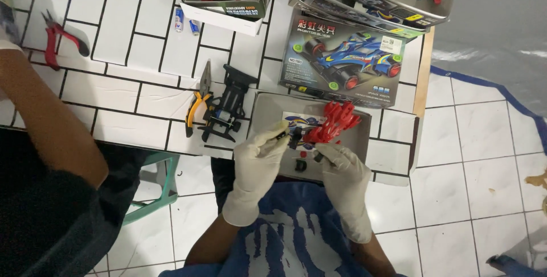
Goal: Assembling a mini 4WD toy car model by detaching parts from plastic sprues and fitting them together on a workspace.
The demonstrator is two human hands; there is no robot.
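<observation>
**Both gloved hands on the red car part**

I see my right hand (pixel 342 169) pinching the base of the red plastic frame (pixel 333 124), whose long axis slants up and away to the right. My left hand (pixel 257 154) has its fingers pressed together on a small dark piece (pixel 285 136) just left of the frame, nearly touching it. Both hover over the open grey box tray (pixel 268 109); the black chassis (pixel 225 106) and pliers (pixel 198 103) lie to the left.

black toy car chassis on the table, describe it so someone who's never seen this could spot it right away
Start at the white tiled table and go to its near edge, just left of the open grey box. The black toy car chassis lies there beside yellow-handled pliers. Unlike the red and yellow cars in boxes, it is bare, black and unboxed.
</observation>
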